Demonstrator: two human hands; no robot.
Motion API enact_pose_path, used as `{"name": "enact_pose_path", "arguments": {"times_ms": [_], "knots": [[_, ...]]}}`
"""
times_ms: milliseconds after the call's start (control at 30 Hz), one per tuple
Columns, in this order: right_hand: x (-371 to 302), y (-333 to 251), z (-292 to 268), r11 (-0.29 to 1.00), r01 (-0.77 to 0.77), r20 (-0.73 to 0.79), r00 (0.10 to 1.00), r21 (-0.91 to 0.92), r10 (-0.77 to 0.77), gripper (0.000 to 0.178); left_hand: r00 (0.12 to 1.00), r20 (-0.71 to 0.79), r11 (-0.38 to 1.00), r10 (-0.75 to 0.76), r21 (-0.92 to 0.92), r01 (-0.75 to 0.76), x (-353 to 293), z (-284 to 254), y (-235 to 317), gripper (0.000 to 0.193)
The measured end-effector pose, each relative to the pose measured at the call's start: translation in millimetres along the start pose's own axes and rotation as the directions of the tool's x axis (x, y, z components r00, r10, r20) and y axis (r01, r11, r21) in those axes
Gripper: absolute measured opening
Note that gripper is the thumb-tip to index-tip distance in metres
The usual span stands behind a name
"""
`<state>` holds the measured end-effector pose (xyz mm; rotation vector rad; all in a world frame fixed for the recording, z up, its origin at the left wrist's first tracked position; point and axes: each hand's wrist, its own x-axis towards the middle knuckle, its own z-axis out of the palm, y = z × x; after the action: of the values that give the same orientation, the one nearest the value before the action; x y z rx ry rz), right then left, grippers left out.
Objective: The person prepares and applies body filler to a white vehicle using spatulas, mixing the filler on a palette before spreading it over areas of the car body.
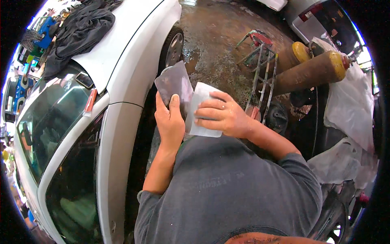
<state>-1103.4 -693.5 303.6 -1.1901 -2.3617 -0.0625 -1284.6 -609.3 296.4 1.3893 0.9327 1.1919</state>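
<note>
My left hand [168,124] is closed on a thin, dark grey flat plate [175,79], its thumb lying across the face. The plate is tilted up in front of my body. Just to the right, my right hand [227,118] is closed over a pale whitish rectangular sheet [200,95], fingers bent across its front. Both pieces meet or overlap along their inner edges; whether they touch cannot be told. The exact kind of either piece does not show.
A white car [126,69] stands close on my left, with a black cloth [83,34], a phone [84,80] and a red strip-like object [90,101] on it. To the right are a metal ladder-like frame [264,77], brown gas cylinders [308,75] and plastic sheeting [349,110].
</note>
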Motion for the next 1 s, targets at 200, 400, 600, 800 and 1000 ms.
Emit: {"name": "enact_pose_path", "arguments": {"times_ms": [200, 400, 600, 800, 1000], "knots": [[-15, 6, -4, 0.997, -0.077, 0.131, 0.989, 0.029, 0.073, 0.034, 0.986, -0.130, 0.994, 0.102, -0.017, -0.105, 1, 4, 12, 0.036], [6, -5, -14, 0.983, 0.027, -0.161, 0.987, 0.183, 0.003, 0.046, 0.955, -0.039, 0.824, -0.294, -0.516, 0.233, 4, 5, 7, 0.040], [-31, 59, 13, 0.972, -0.231, 0.049, 0.971, -0.033, 0.232, 0.057, 0.897, 0.066, 0.665, -0.437, -0.647, 0.372, -7, 0, -2, 0.040], [-8, 21, -13, 0.991, -0.041, -0.066, 0.997, -0.125, 0.033, 0.039, 0.954, 0.031, 0.812, -0.299, -0.516, 0.272, -4, -3, 8, 0.041], [0, 25, -30, 0.980, -0.061, -0.039, 0.998, -0.191, 0.055, 0.042, 0.989, 0.082, 0.925, -0.123, -0.352, 0.145, -3, -4, 8, 0.041]]}}
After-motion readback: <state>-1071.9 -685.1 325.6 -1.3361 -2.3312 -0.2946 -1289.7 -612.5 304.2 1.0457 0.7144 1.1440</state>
